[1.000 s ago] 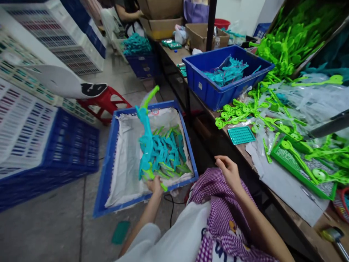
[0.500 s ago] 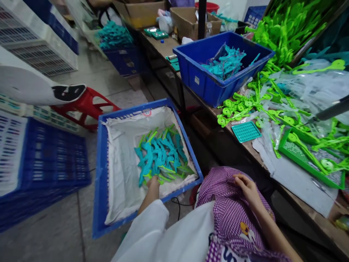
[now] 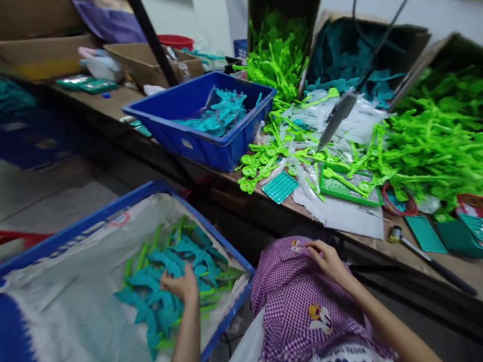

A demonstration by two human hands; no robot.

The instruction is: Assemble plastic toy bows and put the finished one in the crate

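My left hand (image 3: 181, 285) is over the lined blue crate (image 3: 236, 296), with thumb and fingers apart and nothing held between them. Beneath it lies a heap of flat teal plastic pieces (image 3: 162, 261) with bright green strips (image 3: 142, 256) among them. Whether the fingertips touch the heap, I cannot tell. My right hand (image 3: 329, 260) rests above the purple checked apron (image 3: 283, 281) on my lap, fingers loosely stretched out, with nothing visible in it.
On the bench at right stand a blue bin (image 3: 196, 143) of teal parts, heaps of green plastic parts (image 3: 433, 146), a green tray (image 3: 350, 196), a teal grid plate (image 3: 280, 187) and a black-handled hammer (image 3: 433, 261). An electric screwdriver (image 3: 337, 118) hangs above.
The view has swung right toward the bench. My left hand has come off the near edge of the teal heap and spread its fingers. My right hand stays over my lap.
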